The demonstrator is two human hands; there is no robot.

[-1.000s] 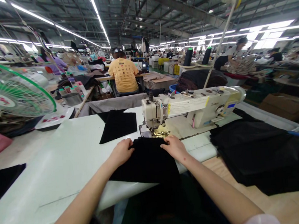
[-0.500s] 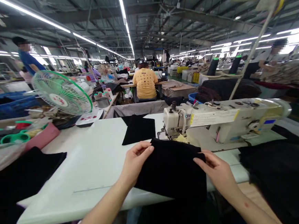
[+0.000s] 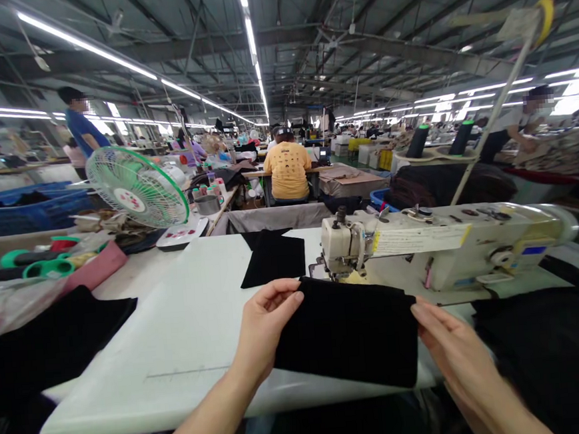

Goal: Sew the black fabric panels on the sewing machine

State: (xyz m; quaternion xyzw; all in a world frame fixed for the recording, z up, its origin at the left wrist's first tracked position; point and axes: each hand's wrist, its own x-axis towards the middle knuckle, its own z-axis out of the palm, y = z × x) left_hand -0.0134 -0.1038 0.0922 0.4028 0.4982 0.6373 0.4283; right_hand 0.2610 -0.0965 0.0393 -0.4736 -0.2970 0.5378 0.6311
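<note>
A black fabric piece (image 3: 351, 332) is stretched between my two hands, in front of the sewing machine (image 3: 422, 246). My left hand (image 3: 267, 319) pinches its upper left corner between thumb and fingers. At the upper right corner, my right hand (image 3: 443, 332) grips the edge with its thumb and fingertips. The top edge of the cloth lies just below the machine's needle area, and I cannot tell whether it touches the presser foot. Another black fabric piece (image 3: 275, 258) lies flat on the pale table (image 3: 187, 318), left of the machine head.
A green-rimmed fan (image 3: 134, 189) stands at the left behind thread spools (image 3: 47, 266) and black cloth (image 3: 52, 329). More black fabric (image 3: 541, 351) is heaped at the right. A thread stand pole (image 3: 491, 101) rises behind the machine. A person in yellow (image 3: 287, 170) sits ahead.
My right hand has moved right and now holds the cloth's outer corner, so the piece is spread wider and straighter. My left hand keeps its pinch on the left corner. The view has shifted slightly.
</note>
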